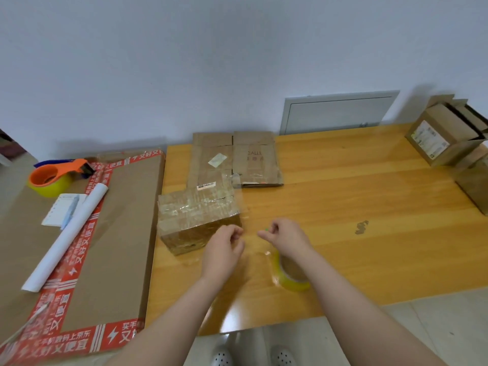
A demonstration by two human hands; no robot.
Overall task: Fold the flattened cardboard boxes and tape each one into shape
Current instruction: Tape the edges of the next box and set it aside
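Note:
A folded cardboard box (195,215), wrapped in glossy clear tape, stands on the wooden table (356,186). My left hand (224,247) is at the box's near right corner, fingers pinched on a strip of clear tape (249,233). My right hand (286,237) pinches the same strip a little to the right. The yellow tape roll (291,274) sits just below my right wrist, with tape running up from it. Two flattened cardboard boxes (235,157) lie behind the folded one.
A large flat carton with red printed tape (111,233) covers the left side; on it lie an orange tape dispenser (56,177), a white paper roll (66,239) and a notepad with a pen (63,208). Open folded boxes (446,133) stand at the far right.

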